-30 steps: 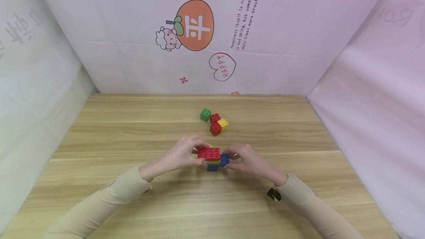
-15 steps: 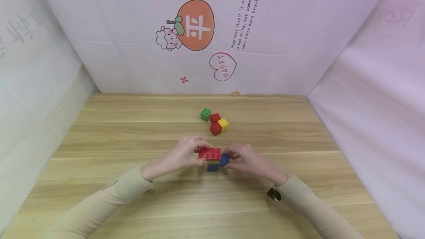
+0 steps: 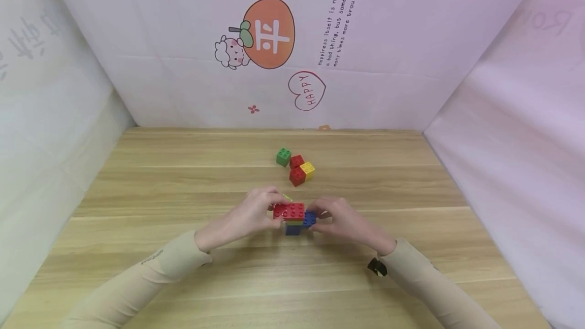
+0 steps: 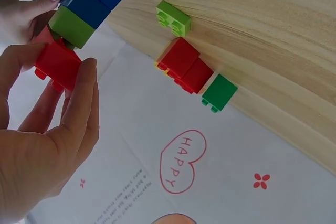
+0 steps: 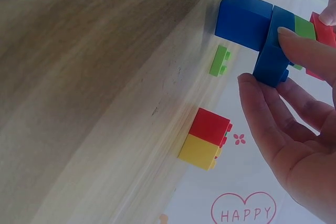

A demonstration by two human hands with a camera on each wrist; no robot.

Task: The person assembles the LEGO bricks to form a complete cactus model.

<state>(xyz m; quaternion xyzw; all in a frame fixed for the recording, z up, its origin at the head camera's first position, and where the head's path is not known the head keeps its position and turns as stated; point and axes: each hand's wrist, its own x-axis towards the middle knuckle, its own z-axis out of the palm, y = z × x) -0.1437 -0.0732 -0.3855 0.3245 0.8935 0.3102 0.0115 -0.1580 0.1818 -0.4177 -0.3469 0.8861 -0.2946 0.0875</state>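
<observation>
In the head view, a long red toy building brick [image 3: 289, 211] tops a small stack at mid-table. My left hand [image 3: 256, 212] pinches its left end between thumb and fingers. Under it lies a light green brick [image 4: 72, 27], then a blue brick [image 5: 274, 51] that sticks out to the right. My right hand [image 3: 345, 220] grips that projecting end. A larger blue block [image 5: 244, 20] forms the stack's base. The left wrist view shows the red brick close against the green one; I cannot tell whether it is fully seated.
Behind the stack stand a green brick [image 3: 283, 157], a yellow brick [image 3: 307, 169] and two red bricks, the nearer red one [image 3: 297, 176] beside the yellow. A loose light green brick [image 4: 174, 18] lies nearer the stack. A printed white cloth [image 3: 365, 95] rises behind the table.
Over the last second the left hand and the red brick have shifted very slightly to the right. The right hand keeps its place on the blue brick.
</observation>
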